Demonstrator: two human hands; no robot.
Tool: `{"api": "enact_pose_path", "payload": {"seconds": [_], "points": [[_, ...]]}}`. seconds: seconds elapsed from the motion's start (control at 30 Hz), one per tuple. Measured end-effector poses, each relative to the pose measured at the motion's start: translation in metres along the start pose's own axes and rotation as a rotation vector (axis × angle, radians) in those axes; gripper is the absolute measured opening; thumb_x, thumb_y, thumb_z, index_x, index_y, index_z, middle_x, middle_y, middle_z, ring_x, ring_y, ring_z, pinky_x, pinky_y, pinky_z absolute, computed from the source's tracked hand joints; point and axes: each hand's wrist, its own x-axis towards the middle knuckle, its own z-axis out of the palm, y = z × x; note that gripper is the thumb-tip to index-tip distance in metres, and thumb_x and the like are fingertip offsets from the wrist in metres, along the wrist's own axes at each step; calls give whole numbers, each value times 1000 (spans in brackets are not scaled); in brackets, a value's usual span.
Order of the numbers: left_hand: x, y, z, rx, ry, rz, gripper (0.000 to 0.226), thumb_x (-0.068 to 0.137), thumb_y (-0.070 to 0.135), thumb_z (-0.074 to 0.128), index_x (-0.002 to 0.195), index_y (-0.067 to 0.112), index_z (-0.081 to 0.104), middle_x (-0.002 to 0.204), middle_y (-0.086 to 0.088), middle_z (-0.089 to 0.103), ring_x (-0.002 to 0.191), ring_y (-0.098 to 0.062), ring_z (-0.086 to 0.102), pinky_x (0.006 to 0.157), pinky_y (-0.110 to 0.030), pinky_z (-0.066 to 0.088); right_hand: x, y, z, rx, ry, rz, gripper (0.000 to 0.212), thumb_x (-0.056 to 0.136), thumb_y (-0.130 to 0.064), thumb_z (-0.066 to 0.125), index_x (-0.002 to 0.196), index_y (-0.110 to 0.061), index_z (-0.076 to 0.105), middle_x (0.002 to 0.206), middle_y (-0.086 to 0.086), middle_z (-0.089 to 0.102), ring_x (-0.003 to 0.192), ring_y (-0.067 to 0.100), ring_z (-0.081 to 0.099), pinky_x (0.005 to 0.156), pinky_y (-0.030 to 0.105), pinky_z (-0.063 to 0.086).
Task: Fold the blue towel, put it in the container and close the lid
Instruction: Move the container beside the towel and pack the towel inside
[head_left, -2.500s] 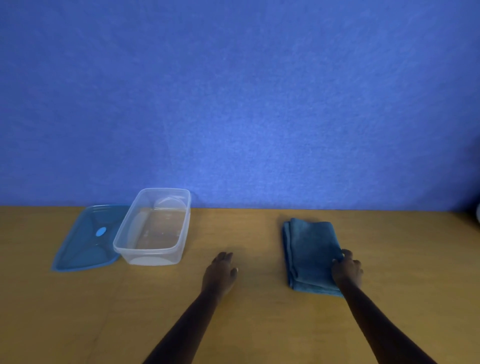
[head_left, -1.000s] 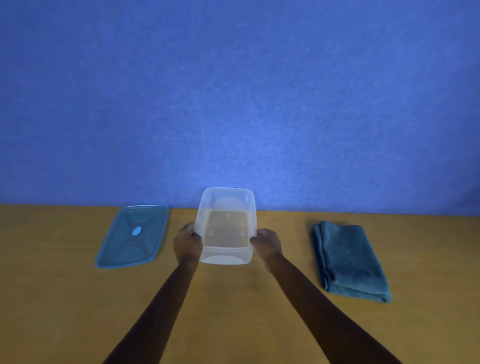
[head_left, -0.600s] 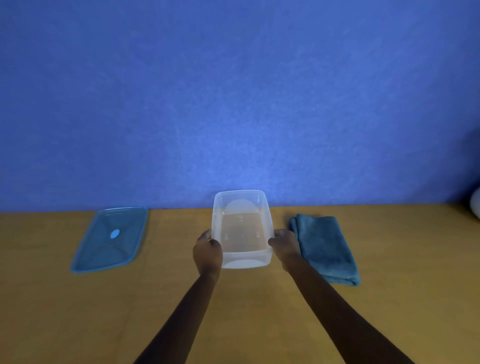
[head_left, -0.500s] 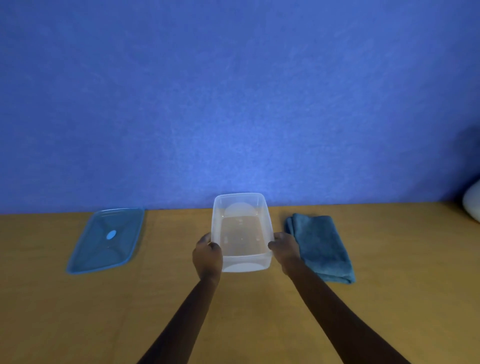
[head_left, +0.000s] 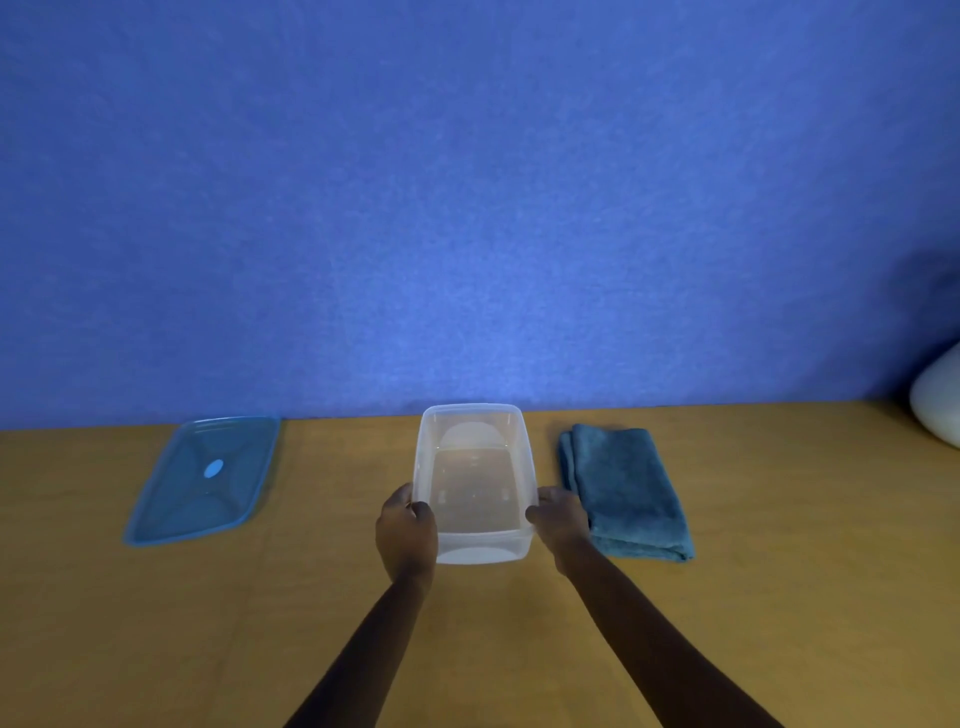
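Both hands (head_left: 406, 535) (head_left: 558, 519) on clear container (head_left: 474, 551); folded towel (head_left: 626, 488) beside; lid (head_left: 202, 478) apart

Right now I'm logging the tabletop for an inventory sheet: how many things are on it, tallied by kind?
Clear plastic container, held by the left hand and right hand: 1
Blue lid: 1
Folded blue towel: 1
White object, cut off at the right edge, unidentifiable: 1
Total: 4
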Motion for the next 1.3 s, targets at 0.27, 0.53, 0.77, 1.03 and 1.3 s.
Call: {"api": "enact_pose_path", "payload": {"seconds": [0.27,0.53,0.77,1.03,1.3], "points": [[-5,5,7,162,55,44,49,83,-1,50,132,-3,46,140,-24,43,124,-40,47,98,-49,46,1,7,-8,38,-52,-3,17,84,-9,55,99,-6,65,97,15,65,86,22,56,79,35,49],[-40,45,56,228,-85,503,47,87,2,47,135,2,46,148,-14,39,139,-27,37,108,-37,42,29,16,-66,-238,193,-74,24,94,-12,42,95,0,63,87,12,58,82,26,55,67,28,36],[-78,59,108,258,-545,465,44,96,15,41,140,7,38,141,-9,48,129,-19,49,105,-26,42,53,45,-108,-319,302,8,34,92,-10,46,121,7,52,124,24,56,113,37,53,93,37,44],[-84,46,142,350,-679,-7,46,97,20,40,136,-3,35,137,-24,48,127,-34,48,106,-38,41,69,68,-125,-208,264,224,43,92,-20,49,125,7,48,124,28,54,112,41,53,92,45,46],[-67,44,154,8,-631,-414,54,90,23,56,133,-5,41,138,-21,49,127,-33,48,107,-42,43,78,79,-138,-83,193,280,43,88,-22,59,114,13,58,103,24,64,84,30,55,61,31,43]]}}
